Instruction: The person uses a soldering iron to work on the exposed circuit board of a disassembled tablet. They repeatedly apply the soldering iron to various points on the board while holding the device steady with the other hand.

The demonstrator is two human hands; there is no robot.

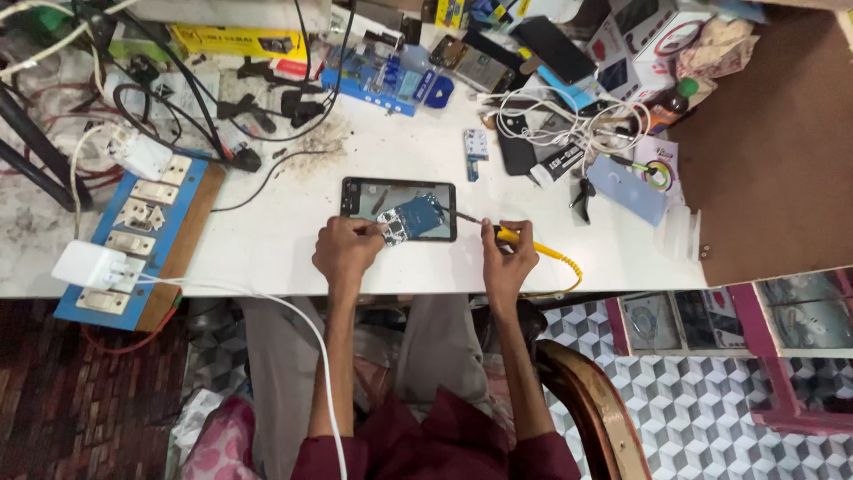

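Right now the right hand [508,258] is curled shut around a yellow-handled soldering iron [498,233], whose long axis runs left to right; its thin dark tip points left, toward a blue circuit board [414,217]. A coiled yellow cord [562,260] trails off the handle to the right and loops back under the tabletop [284,240] edge. The left hand [346,251] is bunched, fingertips pinched at the board's lower left corner; what it grips there is too small to tell. Both forearms come up from the near edge, wrists resting on the white surface.

The board lies tilted on one black phone [399,209], which sits face up with its long axis across the tabletop, just beyond both hands. Further left, one blue switchboard [133,240] with a column of white sockets holds two white chargers [87,265]. To the right lie a tangle of white cable [569,120] and one pale blue case [626,188].
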